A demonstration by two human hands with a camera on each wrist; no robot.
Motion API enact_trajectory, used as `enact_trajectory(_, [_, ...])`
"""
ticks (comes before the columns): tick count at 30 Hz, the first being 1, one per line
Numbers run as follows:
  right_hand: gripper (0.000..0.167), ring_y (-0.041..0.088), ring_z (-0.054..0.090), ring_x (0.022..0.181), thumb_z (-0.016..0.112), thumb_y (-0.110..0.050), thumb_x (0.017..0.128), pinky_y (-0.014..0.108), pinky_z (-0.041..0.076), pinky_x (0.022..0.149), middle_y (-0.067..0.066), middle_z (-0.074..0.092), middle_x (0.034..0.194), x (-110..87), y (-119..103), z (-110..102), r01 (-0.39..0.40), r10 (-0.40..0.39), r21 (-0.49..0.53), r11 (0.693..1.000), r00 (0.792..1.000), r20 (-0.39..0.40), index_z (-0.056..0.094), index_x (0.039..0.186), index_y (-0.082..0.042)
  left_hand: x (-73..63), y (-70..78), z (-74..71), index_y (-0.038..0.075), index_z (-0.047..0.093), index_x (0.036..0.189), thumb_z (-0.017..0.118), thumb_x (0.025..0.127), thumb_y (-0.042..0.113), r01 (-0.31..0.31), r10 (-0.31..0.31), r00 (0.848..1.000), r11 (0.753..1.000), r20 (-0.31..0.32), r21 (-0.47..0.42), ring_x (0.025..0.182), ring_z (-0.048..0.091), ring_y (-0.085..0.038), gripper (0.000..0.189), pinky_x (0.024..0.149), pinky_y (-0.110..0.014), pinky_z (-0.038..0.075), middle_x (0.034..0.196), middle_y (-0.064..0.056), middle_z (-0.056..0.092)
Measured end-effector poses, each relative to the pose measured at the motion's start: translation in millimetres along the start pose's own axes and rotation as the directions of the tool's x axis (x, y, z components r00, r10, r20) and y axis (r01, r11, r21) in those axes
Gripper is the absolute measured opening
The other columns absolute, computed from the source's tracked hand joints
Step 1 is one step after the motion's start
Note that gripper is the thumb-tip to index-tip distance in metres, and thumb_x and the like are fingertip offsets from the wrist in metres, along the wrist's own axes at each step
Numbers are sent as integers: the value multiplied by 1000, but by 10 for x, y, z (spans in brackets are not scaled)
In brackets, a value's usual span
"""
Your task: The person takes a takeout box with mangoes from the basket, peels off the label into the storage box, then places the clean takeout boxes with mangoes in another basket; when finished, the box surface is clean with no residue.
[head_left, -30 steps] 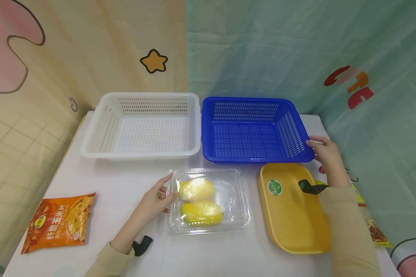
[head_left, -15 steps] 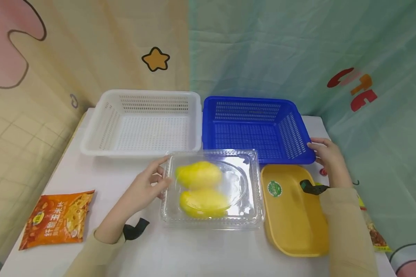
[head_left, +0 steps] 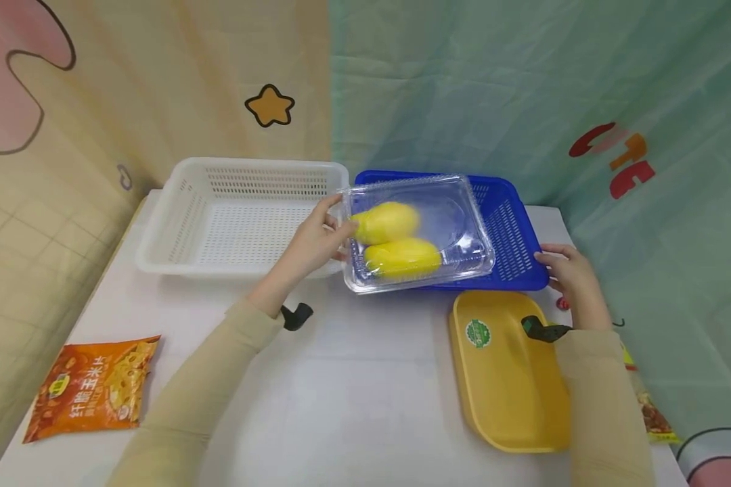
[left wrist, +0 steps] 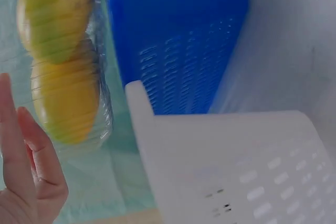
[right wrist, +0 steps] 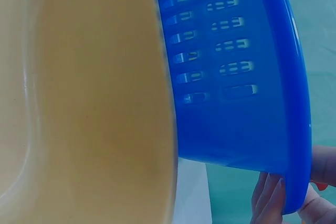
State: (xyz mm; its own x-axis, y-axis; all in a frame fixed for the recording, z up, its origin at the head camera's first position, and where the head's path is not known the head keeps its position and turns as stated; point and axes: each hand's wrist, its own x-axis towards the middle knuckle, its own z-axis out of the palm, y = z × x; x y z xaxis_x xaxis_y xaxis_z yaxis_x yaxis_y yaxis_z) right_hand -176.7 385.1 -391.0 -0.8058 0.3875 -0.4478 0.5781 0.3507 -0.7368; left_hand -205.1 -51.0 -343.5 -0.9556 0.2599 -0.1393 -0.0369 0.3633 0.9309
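Observation:
My left hand (head_left: 318,241) grips the left edge of a clear plastic clamshell box (head_left: 451,210) and holds it, slightly tilted, above the blue basket (head_left: 508,233). Inside the box lie two yellow mangoes (head_left: 402,258), which show green tinges in the left wrist view. The box covers much of the basket's inside. At the basket's front right corner, my right hand (head_left: 569,270) pinches the rim; in the right wrist view its fingers (right wrist: 269,198) are on one side of the rim and the thumb on the other.
A white basket (head_left: 176,265) stands left of the blue one. A yellow tray (head_left: 512,379) lies in front of the blue basket, under the right forearm. An orange snack bag (head_left: 91,389) is at the left; another bag (head_left: 654,416) is partly hidden at the right edge.
My left hand has lifted the clamshell box with the mangoes off the table and carried it forward and right, over the blue basket. My right hand has stayed at the basket's rim.

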Motion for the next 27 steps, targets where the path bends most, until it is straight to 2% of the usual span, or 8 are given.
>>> enact_trajectory(5, [62, 38, 38, 140, 46, -40, 102, 50, 35, 116, 22, 31, 157, 7, -16, 47, 9, -9, 2, 1000, 1000, -2, 28, 155, -13, 392, 1, 183, 13, 22, 157, 58, 98, 34, -11, 11, 1000, 1000, -18, 13, 62, 67, -20, 72, 69, -36, 62, 90, -9, 53])
enact_trajectory(10, [62, 37, 44, 136, 53, -48, 98, 52, 40, 112, 19, 39, 153, 223, 139, 44, -2, 1, -31, 1000, 998, -56, 38, 150, -19, 601, -62, 342, 10, 22, 156, 59, 98, 35, -31, 33, 999, 983, -6, 183, 61, 66, -18, 73, 77, -34, 59, 83, -9, 61])
enact_trajectory(12, [63, 38, 45, 135, 57, -51, 95, 52, 42, 110, 18, 41, 152, 323, 203, 8, -1, -1, -32, 999, 998, -56, 41, 149, -22, 638, -88, 402, 10, 24, 156, 58, 97, 38, -40, 42, 999, 958, -2, 284, 69, 69, -22, 74, 85, -35, 56, 89, -11, 65])
enact_trajectory(14, [62, 36, 47, 134, 59, -53, 93, 53, 43, 110, 16, 43, 151, 375, 236, -13, -8, 5, -38, 999, 998, -69, 44, 147, -26, 661, -105, 458, 10, 26, 155, 57, 97, 40, -54, 59, 998, 923, -2, 380, 94, 70, -27, 73, 96, -40, 52, 110, -16, 67])
enact_trajectory(16, [64, 39, 44, 136, 59, -51, 94, 54, 40, 111, 18, 39, 153, 376, 235, -37, -3, 2, -33, 999, 999, -47, 41, 149, -24, 665, -107, 511, 8, 29, 154, 54, 98, 42, -66, 76, 997, 890, -4, 451, 117, 62, -32, 70, 106, -44, 46, 130, -20, 59])
enact_trajectory(19, [62, 37, 45, 136, 56, -51, 95, 53, 40, 111, 17, 39, 153, 303, 192, -17, -16, 13, -41, 999, 997, -72, 40, 149, -24, 654, -89, 593, 0, 36, 150, 51, 100, 40, -84, 105, 994, 846, -10, 526, 135, 47, -38, 66, 113, -48, 41, 146, -24, 47])
enact_trajectory(23, [64, 38, 42, 138, 51, -45, 99, 51, 38, 114, 20, 35, 155, 92, 70, 12, -9, 8, -26, 1000, 999, -47, 33, 154, -17, 613, -59, 696, -7, 40, 145, 51, 101, 35, -86, 117, 993, 825, -19, 558, 131, 51, -39, 62, 110, -46, 43, 142, -28, 49])
enact_trajectory(27, [62, 36, 46, 134, 53, -43, 99, 49, 40, 113, 20, 40, 152, 1, 11, 2, -10, 9, -9, 1000, 999, -51, 35, 153, -18, 576, -39, 751, -3, 37, 148, 52, 101, 36, -87, 103, 995, 833, 3, 546, 136, 46, -38, 63, 113, -46, 40, 148, -26, 44])
